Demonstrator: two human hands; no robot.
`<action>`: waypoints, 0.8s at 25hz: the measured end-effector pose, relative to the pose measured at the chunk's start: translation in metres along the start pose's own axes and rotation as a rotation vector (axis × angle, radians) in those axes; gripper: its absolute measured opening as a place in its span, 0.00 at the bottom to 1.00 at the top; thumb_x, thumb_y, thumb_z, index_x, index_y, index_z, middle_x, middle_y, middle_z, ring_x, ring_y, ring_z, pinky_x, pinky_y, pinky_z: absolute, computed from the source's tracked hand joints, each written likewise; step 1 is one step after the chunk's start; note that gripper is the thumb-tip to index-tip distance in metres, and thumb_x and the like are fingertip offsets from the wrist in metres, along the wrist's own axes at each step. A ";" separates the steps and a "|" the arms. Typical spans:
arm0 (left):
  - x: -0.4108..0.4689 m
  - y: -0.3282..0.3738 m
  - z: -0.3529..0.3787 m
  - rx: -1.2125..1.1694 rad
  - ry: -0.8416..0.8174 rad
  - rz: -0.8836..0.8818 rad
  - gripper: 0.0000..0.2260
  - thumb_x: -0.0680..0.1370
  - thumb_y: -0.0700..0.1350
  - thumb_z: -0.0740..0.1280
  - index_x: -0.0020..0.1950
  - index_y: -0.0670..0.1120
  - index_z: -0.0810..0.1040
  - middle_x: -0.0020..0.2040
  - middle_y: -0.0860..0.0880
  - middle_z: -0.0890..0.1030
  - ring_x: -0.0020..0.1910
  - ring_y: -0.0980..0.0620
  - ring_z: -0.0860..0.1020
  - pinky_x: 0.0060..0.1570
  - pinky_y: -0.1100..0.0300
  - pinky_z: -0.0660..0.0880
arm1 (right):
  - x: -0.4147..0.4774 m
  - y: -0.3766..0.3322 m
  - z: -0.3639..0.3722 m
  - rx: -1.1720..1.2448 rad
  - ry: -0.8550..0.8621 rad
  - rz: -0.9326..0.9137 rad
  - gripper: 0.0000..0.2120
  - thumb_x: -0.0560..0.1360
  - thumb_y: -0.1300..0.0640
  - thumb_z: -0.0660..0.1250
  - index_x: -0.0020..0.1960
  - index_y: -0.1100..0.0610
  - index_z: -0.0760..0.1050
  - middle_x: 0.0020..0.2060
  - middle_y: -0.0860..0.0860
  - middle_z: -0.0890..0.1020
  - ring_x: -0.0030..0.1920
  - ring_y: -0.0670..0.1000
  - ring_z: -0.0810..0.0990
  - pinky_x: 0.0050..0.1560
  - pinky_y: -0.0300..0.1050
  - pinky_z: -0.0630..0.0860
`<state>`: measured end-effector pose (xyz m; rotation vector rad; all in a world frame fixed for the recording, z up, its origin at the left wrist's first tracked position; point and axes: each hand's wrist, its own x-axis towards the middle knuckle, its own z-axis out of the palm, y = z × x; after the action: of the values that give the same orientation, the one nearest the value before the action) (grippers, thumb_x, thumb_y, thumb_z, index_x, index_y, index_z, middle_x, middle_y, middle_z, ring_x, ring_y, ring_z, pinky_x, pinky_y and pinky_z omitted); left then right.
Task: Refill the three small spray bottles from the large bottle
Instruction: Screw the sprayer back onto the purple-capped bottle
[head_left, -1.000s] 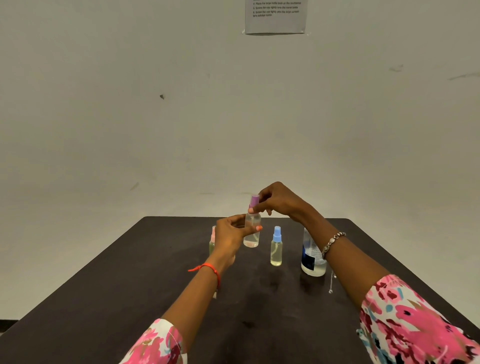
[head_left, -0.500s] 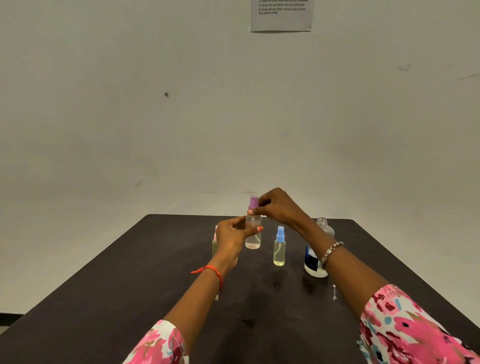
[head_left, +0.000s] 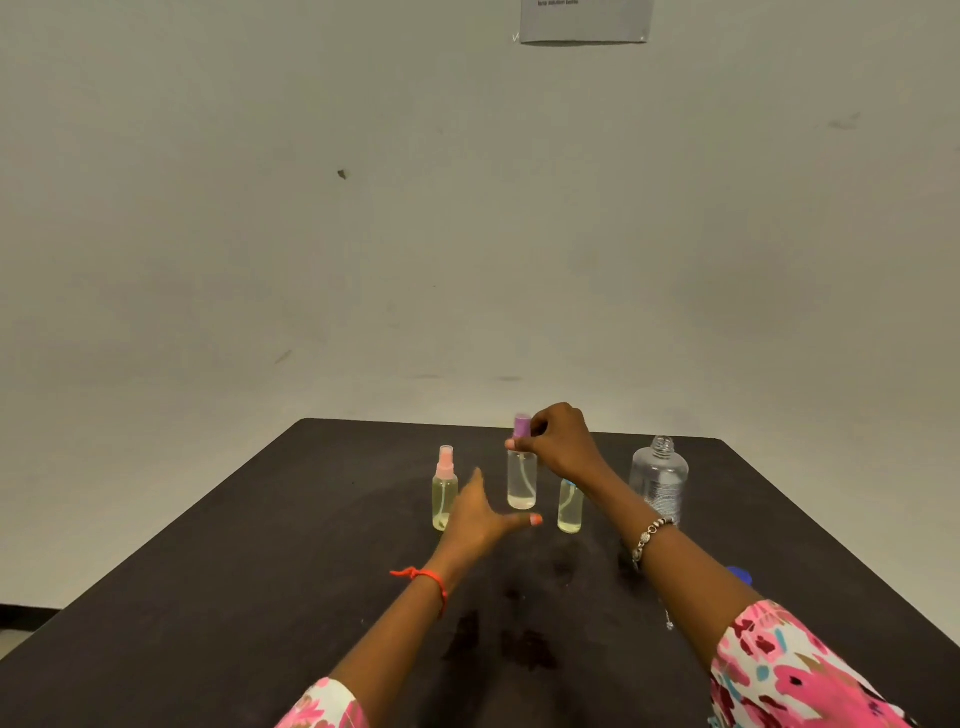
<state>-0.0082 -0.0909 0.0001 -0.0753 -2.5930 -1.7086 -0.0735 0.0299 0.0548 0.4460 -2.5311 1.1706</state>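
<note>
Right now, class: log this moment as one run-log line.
right hand: pinching purple-capped bottle at cap, on table | left hand: open, released | large bottle: uncapped

Two hands at work over small spray bottles on a dark table (head_left: 260, 597).

The right hand (head_left: 563, 447) pinches the purple-capped bottle (head_left: 521, 475) at its neck, upright near the table's far edge. The left hand (head_left: 480, 514) hovers open just in front, touching nothing. A pink-capped bottle (head_left: 444, 491) stands left, another small bottle (head_left: 570, 506) right, and the uncapped large bottle (head_left: 658, 478) farther right.
</note>
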 end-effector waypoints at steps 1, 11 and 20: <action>-0.001 -0.008 0.001 0.148 -0.090 0.006 0.43 0.69 0.49 0.74 0.75 0.40 0.53 0.75 0.44 0.60 0.74 0.46 0.60 0.70 0.56 0.61 | 0.004 0.006 0.005 0.006 0.016 0.022 0.14 0.67 0.58 0.74 0.39 0.70 0.78 0.34 0.63 0.80 0.30 0.50 0.75 0.32 0.38 0.70; 0.023 -0.056 0.007 0.763 -0.421 -0.037 0.44 0.71 0.60 0.67 0.76 0.42 0.47 0.78 0.44 0.45 0.76 0.44 0.42 0.73 0.41 0.42 | 0.055 0.049 0.067 0.050 0.027 0.166 0.13 0.68 0.60 0.73 0.44 0.70 0.76 0.39 0.60 0.77 0.38 0.52 0.76 0.31 0.33 0.66; 0.026 -0.066 0.009 0.801 -0.451 -0.024 0.44 0.73 0.61 0.64 0.76 0.42 0.44 0.77 0.44 0.41 0.76 0.44 0.38 0.72 0.41 0.39 | 0.076 0.058 0.091 0.065 0.043 0.204 0.15 0.69 0.61 0.72 0.50 0.69 0.73 0.49 0.63 0.78 0.48 0.58 0.78 0.43 0.43 0.70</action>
<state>-0.0383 -0.1075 -0.0623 -0.4399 -3.3911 -0.5812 -0.1798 -0.0160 -0.0095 0.1781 -2.5547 1.3228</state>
